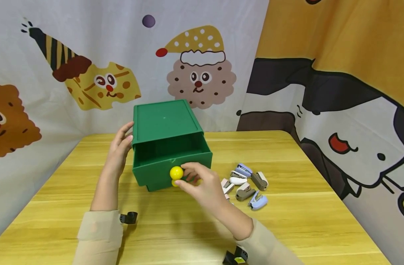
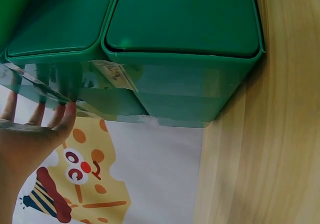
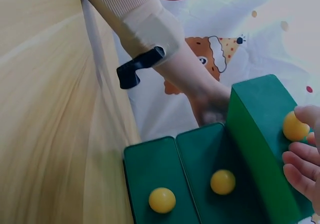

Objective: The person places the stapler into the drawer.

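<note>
A green plastic drawer unit point(image 1: 165, 123) stands on the table, its top drawer point(image 1: 154, 171) pulled partway out and nothing visible inside it. My right hand point(image 1: 205, 186) is at the front of that drawer, pinching its round yellow knob point(image 3: 295, 126) between thumb and fingers. Along the unit's left side, my left hand point(image 1: 117, 151) rests with its fingers fairly straight against the wall. Two lower drawers, each with a yellow knob point(image 3: 222, 182), are closed in the right wrist view. The left fingers point(image 2: 65, 119) touch the unit's side in the left wrist view.
Several small staplers in blue, brown and white lie right of the unit, among them a blue stapler point(image 1: 259, 201) and a brown stapler point(image 1: 259, 180). The wooden table point(image 1: 298, 221) ends at a cartoon-printed curtain point(image 1: 112, 29) behind.
</note>
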Demonstrator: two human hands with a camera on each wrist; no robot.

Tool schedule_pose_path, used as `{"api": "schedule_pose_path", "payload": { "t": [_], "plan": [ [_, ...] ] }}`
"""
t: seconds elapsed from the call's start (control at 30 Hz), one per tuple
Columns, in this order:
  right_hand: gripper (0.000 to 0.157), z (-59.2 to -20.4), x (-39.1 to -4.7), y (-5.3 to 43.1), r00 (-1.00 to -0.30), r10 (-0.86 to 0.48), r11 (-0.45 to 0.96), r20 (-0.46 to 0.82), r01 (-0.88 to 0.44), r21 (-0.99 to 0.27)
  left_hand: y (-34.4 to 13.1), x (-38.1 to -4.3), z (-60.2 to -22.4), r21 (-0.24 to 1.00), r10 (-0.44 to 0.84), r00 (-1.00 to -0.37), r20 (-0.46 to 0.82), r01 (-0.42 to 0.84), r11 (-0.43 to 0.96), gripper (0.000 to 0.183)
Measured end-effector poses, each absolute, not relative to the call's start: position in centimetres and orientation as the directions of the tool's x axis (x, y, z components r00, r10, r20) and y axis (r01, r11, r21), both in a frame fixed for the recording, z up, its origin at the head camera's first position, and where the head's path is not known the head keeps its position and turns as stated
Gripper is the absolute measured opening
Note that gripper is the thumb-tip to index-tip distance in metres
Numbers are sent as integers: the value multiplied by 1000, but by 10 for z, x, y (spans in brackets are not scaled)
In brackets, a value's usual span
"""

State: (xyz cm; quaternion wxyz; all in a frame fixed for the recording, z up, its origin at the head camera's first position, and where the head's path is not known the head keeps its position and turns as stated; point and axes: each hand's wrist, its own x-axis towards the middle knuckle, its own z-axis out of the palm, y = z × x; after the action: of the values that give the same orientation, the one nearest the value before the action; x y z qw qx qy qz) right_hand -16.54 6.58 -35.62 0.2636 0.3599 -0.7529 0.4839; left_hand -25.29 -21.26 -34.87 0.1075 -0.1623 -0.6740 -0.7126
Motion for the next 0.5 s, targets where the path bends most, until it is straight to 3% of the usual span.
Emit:
{"api": "schedule_pose_path", "payload": {
  "t": [0.27, 0.5],
  "plan": [
    [36, -353, -170, 96, -492, -299, 268, 818, -866, -423, -212, -254, -350, 922, 63, -921, 384, 379, -77, 52],
    [36, -348, -173, 131, -514, -266, 355, 815, -839, -413, -213, -255, -351, 918, 67, -918, 392, 386, -90, 53]
  ]
}}
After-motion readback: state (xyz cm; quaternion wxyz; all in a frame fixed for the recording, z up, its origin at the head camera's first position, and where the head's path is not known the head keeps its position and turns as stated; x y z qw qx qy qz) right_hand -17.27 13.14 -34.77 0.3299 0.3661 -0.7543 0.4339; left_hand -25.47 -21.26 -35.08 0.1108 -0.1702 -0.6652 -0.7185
